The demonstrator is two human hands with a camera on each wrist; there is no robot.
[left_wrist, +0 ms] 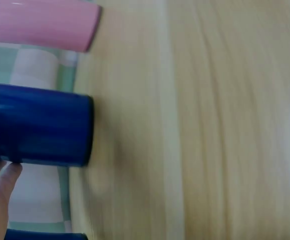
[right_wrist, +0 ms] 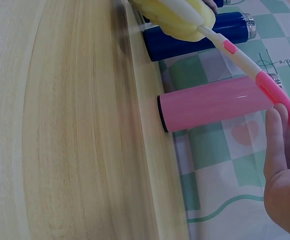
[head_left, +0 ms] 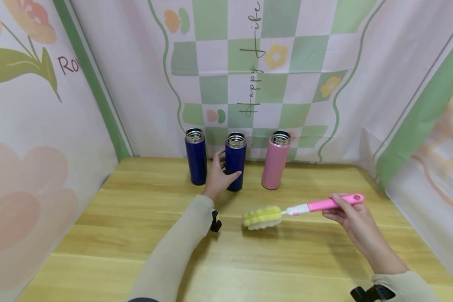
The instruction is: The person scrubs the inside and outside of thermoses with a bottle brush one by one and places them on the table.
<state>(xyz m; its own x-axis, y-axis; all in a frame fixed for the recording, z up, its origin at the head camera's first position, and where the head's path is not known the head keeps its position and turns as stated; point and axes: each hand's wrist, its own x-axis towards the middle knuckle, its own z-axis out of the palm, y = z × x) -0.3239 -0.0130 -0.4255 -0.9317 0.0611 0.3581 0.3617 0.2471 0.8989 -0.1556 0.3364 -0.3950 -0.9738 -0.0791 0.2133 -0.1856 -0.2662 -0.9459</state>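
Note:
My left hand holds the middle dark blue bottle, thumb across its front and fingers round its left side. That bottle is lidless and upright, its steel threaded mouth showing. In the left wrist view, fingertips press against the blue wall. With my right hand I grip a bottle brush by its pink handle. Its yellow and white sponge head points left, low over the table in front of the bottles. In the right wrist view the sponge overlaps the middle bottle.
Another dark blue bottle stands left of my left hand, and a pink bottle to the right, both lidless. They are on a wooden table. A patterned cloth hangs behind, with more cloth at both sides.

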